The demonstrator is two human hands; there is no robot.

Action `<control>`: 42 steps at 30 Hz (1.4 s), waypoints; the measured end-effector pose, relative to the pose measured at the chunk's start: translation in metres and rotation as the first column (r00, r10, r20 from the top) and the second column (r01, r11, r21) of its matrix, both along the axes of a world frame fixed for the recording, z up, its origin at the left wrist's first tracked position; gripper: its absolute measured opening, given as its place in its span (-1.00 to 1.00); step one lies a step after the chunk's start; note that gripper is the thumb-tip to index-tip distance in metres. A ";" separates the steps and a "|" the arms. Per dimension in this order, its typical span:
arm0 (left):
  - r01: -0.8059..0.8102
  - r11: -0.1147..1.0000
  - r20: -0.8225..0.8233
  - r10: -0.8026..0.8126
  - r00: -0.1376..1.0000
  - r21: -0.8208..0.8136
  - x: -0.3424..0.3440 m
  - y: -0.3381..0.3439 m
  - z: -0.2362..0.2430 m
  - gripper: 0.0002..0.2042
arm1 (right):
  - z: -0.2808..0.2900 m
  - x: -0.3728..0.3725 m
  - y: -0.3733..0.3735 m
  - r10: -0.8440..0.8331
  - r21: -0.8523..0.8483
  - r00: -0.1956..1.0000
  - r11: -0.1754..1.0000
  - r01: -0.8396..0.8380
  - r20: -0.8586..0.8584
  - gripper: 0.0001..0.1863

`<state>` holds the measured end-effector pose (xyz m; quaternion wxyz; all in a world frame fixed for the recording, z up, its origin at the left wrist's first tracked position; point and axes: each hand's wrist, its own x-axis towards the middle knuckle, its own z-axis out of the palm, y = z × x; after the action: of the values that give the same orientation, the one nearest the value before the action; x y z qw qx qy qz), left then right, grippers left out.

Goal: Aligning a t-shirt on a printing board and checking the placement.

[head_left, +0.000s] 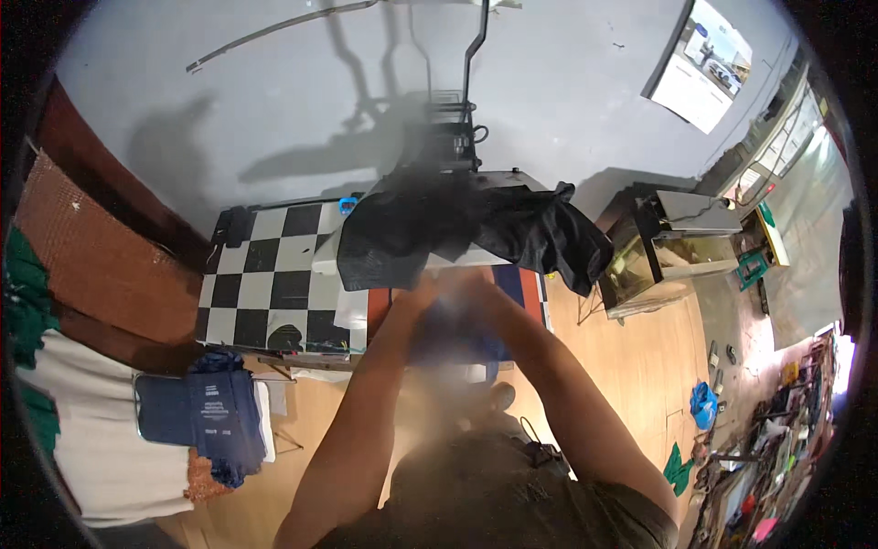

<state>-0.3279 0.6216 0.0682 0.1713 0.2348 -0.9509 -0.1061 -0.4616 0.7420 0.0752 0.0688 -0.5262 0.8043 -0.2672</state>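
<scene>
A black garment (549, 233) lies draped over a white board (325, 260) on the table in front of me, its right part hanging loose past the board. At the near edge of the garment, close together, are my left hand (424, 289) and my right hand (474, 284). A hazy smear across the middle of the head view blurs both hands. Their fingers do not show clearly, so any grip on the cloth cannot be made out. Below them, folded blue and orange-red cloth (529, 295) shows at the table's front.
Behind the garment rises a black metal frame (469, 110) against the grey wall. A checkered tabletop (265, 274) extends left, with a small blue object (347, 205) at its back. Folded navy garments (219, 412) sit lower left. A glass-sided case (640, 265) stands right.
</scene>
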 end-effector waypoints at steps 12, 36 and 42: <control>0.010 0.989 -0.066 0.000 0.998 0.145 -0.003 -0.001 -0.021 -0.51 | 0.022 -0.084 0.050 -0.305 0.217 0.941 0.918 0.332 -0.150 -0.37; 0.240 0.965 -0.112 -0.228 0.967 0.102 0.069 0.059 0.035 -0.31 | 0.036 0.012 0.101 -0.130 0.110 0.969 0.982 0.156 -0.211 0.01; 0.230 0.972 0.012 -0.231 0.973 0.050 0.080 0.081 0.037 -0.34 | 0.051 0.051 0.117 0.009 0.143 0.974 0.989 0.025 -0.228 0.06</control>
<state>-0.2479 0.7024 0.1049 0.1437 0.1280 -0.9704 -0.1459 -0.4102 0.8592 0.1266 0.0129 -0.5438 0.8263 -0.1460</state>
